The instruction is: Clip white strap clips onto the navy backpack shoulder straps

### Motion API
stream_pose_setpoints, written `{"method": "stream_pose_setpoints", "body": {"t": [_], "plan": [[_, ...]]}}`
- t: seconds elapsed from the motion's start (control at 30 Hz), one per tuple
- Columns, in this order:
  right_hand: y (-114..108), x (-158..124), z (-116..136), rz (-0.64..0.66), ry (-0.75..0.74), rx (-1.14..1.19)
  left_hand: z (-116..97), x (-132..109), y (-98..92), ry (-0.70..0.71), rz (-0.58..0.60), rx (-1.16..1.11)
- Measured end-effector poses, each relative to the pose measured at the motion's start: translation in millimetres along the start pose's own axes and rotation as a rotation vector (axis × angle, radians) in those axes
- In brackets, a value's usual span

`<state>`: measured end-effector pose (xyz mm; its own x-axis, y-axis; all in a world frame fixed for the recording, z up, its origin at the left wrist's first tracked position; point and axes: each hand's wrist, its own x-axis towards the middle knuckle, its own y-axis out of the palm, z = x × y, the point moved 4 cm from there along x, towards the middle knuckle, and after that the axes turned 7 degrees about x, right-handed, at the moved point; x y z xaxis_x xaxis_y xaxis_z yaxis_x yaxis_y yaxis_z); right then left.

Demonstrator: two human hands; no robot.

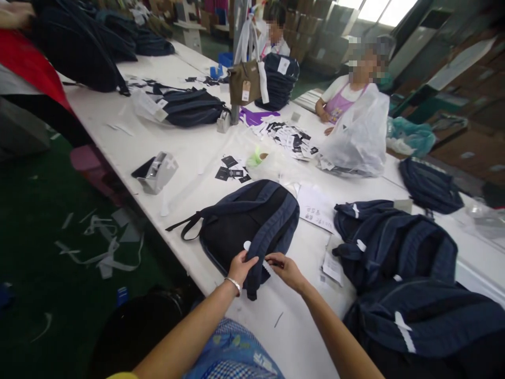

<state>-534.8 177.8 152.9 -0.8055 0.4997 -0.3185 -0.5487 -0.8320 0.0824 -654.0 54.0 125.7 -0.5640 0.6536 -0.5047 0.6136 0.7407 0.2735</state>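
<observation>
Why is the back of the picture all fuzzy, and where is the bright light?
Head view: far cardboard boxes look soft and smeared; the left hand, right hand and backpack up close are sharper; the window at top right glares white.

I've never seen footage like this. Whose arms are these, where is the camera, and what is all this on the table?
There is no machine here. The one picture comes from a camera worn on a person's head, looking down at their own two bare hands. The left hand pinches a shoulder strap of a navy backpack lying on a long white table. The right hand pinches a small white piece beside that strap; it is too small to identify. Around lie black tags, a tape dispenser and more navy backpacks. Across the table another person sits behind a pale plastic bag.
</observation>
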Motion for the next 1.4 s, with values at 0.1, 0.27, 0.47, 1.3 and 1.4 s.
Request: {"method": "stream_pose_setpoints", "body": {"t": [0.1, 0.27, 0.47, 1.3, 1.4], "plan": [[3.3, 0.5, 3.5, 0.009, -0.162, -0.137, -1.3, -0.4, -1.1, -0.003, -0.001, -0.008], [6.1, -1.5, 6.6, 0.014, -0.217, -0.218, 1.7, 1.2, -3.3, -0.053, -0.022, -0.065], [5.1, -6.0, 12.0, -0.029, -0.204, -0.164, 2.6, -0.2, 0.2, -0.087, -0.021, -0.091], [31.0, -16.2, -60.9, -0.752, 0.260, 0.844, -17.5, -9.6, 7.4, -0.093, 0.065, -0.079], [40.8, -7.4, -51.6, -0.703, 0.352, 0.843, -12.8, -13.1, 11.2, -0.111, 0.022, -0.073]]}}
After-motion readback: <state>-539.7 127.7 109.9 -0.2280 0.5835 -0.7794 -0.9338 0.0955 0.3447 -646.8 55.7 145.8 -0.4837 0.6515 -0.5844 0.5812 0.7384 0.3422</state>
